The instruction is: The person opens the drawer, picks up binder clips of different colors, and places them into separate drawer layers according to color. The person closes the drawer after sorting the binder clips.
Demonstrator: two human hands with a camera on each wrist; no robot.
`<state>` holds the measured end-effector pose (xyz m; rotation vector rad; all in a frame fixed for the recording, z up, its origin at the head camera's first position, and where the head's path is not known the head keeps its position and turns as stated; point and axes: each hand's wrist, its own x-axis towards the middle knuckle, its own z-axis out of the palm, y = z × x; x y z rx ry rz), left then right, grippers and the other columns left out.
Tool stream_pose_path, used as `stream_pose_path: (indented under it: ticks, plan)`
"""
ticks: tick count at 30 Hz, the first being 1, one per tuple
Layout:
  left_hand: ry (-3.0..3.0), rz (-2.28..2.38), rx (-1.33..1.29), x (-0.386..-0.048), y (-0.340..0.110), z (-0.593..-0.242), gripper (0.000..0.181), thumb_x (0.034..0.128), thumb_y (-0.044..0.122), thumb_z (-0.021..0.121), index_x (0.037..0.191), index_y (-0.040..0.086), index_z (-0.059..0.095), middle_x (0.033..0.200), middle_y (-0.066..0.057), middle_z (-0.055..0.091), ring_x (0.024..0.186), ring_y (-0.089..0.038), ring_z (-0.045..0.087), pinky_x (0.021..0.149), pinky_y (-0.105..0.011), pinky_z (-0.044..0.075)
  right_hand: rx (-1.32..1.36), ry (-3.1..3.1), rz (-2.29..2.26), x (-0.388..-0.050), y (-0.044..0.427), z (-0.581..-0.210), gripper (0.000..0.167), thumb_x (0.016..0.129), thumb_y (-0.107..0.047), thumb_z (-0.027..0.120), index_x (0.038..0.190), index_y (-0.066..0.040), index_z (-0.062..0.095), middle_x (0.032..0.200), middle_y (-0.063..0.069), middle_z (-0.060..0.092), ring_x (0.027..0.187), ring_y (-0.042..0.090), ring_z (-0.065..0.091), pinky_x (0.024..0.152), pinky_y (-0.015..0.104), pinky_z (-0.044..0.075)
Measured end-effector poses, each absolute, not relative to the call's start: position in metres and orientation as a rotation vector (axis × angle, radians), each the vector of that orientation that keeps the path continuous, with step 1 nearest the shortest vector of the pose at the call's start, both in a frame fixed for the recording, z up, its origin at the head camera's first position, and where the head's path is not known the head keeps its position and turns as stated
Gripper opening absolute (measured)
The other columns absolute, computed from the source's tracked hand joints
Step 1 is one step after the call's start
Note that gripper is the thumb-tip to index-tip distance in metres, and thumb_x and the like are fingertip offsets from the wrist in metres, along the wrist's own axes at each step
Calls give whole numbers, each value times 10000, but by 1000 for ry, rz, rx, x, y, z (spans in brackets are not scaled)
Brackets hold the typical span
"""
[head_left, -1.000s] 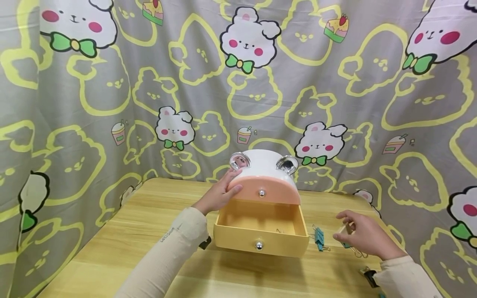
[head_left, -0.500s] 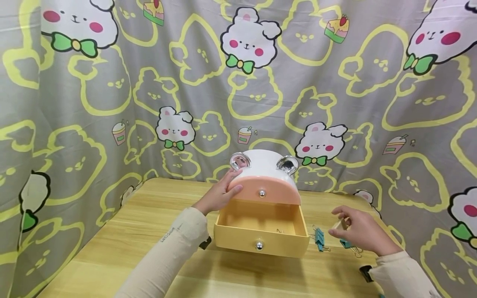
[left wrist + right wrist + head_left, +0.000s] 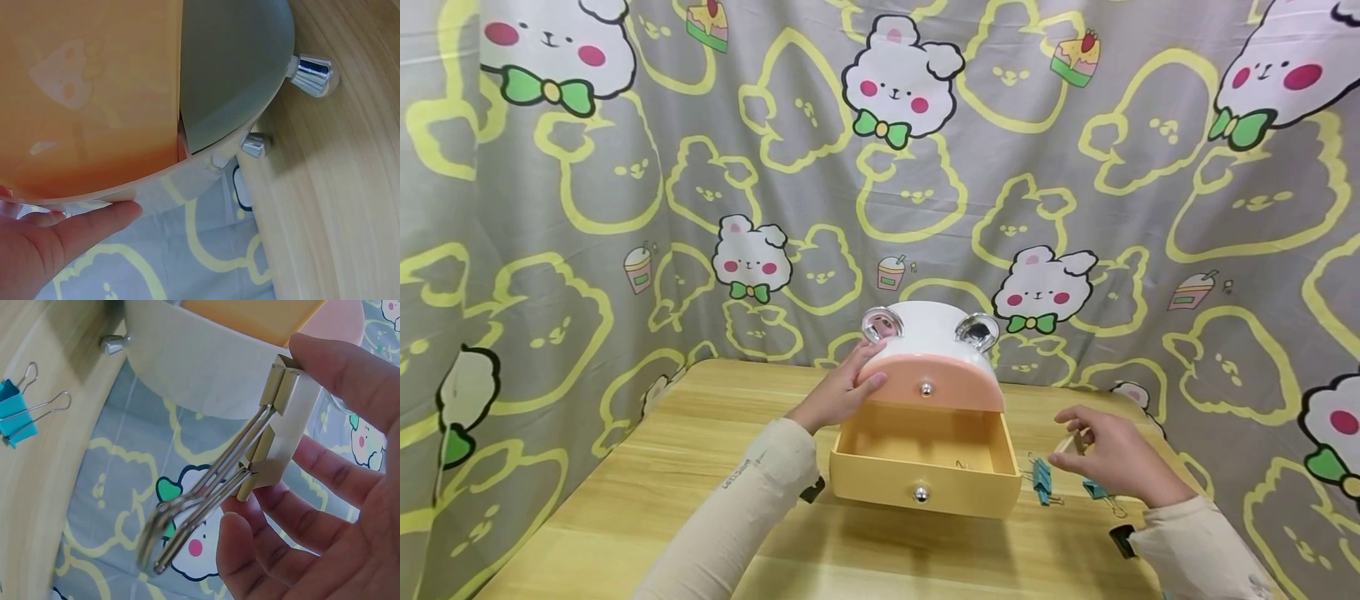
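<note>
Head view, lower left of centre: one line of small dark lettering on the left sleeve, running along the forearm. Print is blurred; it seems to open with "Le" and close with "Slim", full wording unconfirmed. Lower right corner: faint mark on the right sleeve, illegible. Wrist views: no readable text.

L arm angled fwd & toward ctr., L hand reaching further fwd than R, thumb straight, spread from fingers. R arm angled in from lower R; R hand in a pinch, thumb opp. bent fingers. Both arms sleeved approx. to wrist.
</note>
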<state>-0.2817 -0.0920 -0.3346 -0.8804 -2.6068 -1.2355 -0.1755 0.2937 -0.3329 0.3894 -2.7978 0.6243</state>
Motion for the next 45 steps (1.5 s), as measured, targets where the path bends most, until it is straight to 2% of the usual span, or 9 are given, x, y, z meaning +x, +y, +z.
stream_pose_path:
  ticks: [12,20,30,45]
  plan:
    - [-2620,-1236,-870,-281,-92,-335,576,1009,383,508,1527,245,298,1600,-125,123,1406,-404,229,1088,-596,208,418,-2775,623,-176,284,-324,518,737,-315,845,1125,-48,630,995,84,650,792,158,562,669,368,471]
    - [-2624,-1236,-870,-279,-92,-333,575,1009,369,514,1526,231,302,1599,-129,124,1407,-404,226,1090,-593,207,437,-2763,631,-176,279,-319,524,737,-345,845,1129,-70,634,1002,75,657,804,162,578,664,366,476]
    - [-2614,-1229,-882,-280,-92,-333,577,1010,369,511,1527,221,301,1599,-133,123,1407,-410,219,1091,-599,196,474,-2737,691,-176,270,-313,541,735,-361,848,1134,-61,636,924,2,632,799,149,573,653,349,483]
    - [-2606,-1243,-884,-279,-93,-333,576,1006,363,523,1522,222,310,1599,-130,123,1399,-417,235,1090,-594,203,529,-2734,715,-182,253,-305,538,741,-348,844,1147,-62,637,897,-9,623,773,130,566,641,329,484]
